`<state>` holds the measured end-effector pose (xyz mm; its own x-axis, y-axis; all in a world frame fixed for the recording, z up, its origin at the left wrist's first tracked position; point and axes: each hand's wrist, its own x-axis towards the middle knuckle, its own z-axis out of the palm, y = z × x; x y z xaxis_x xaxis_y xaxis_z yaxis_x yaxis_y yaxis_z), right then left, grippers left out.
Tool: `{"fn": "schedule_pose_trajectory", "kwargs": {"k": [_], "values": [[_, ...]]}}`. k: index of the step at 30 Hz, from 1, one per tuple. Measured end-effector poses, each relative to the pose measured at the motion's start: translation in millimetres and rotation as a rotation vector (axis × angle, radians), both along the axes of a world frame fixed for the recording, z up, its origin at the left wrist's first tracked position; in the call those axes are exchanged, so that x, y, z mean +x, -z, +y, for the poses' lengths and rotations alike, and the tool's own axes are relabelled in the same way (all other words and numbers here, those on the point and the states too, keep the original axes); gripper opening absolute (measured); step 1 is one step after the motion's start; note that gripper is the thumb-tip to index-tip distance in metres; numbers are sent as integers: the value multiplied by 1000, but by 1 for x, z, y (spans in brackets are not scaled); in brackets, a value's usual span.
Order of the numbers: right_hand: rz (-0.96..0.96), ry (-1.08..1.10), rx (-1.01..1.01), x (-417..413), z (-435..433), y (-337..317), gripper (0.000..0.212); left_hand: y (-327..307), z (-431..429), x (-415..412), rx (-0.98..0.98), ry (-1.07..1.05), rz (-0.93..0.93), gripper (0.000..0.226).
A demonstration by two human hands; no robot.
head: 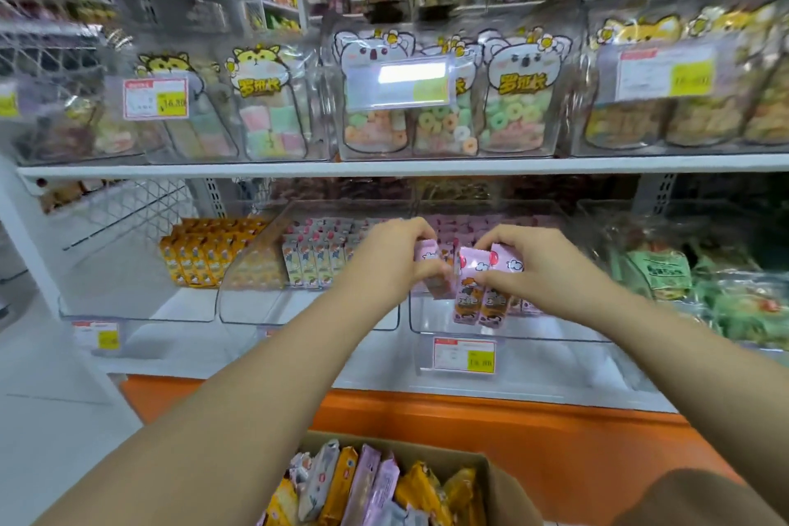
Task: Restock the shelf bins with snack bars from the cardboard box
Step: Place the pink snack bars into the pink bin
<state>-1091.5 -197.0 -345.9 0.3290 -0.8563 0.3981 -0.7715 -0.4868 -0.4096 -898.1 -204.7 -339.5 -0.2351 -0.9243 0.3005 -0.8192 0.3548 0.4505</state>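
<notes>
Head view
Left hand [397,254]: fingers clamped round one pink bar [427,254], which is upright over the bin [512,333].
Right hand [536,263]: fingers and thumb pinch two pink bars [478,299] by their upper halves, with the lower ends inside the bin's front.
Bin: clear, with pink rows at the back.
Box [504,491]: below the arms, holding mixed bars [375,483].
Technique: seat the bars upright, faces forward, tight against the back row. Keep them out of the next bin [307,322], and let go only once they stand unaided.
</notes>
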Motion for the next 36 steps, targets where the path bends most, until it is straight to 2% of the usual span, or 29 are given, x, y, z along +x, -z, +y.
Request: {"fn": "schedule_pose_trajectory", "kwargs": {"k": [3, 7, 12, 17, 22, 29, 36], "values": [[63, -13, 61, -2, -34, 20, 31, 8, -35, -12, 61, -13, -227, 47], [111, -11, 133, -4, -73, 35, 33, 19, -76, -25, 122, -37, -435, 46], [155, 0, 166, -7, -116, 43, 36, 24, -114, -37, 149, -19, -546, 35], [210, 21, 191, -11, -145, 53, 39, 33, -141, -44, 175, 7, -644, 38], [292, 32, 146, -16, -159, 63, 38, 33, -153, -46, 191, 47, -634, 41], [129, -20, 193, -9, -161, 62, 38, 32, -165, -29, 183, 84, -602, 46], [193, -29, 97, -7, -160, 63, 40, 38, -167, -26, 188, 113, -580, 43]]}}
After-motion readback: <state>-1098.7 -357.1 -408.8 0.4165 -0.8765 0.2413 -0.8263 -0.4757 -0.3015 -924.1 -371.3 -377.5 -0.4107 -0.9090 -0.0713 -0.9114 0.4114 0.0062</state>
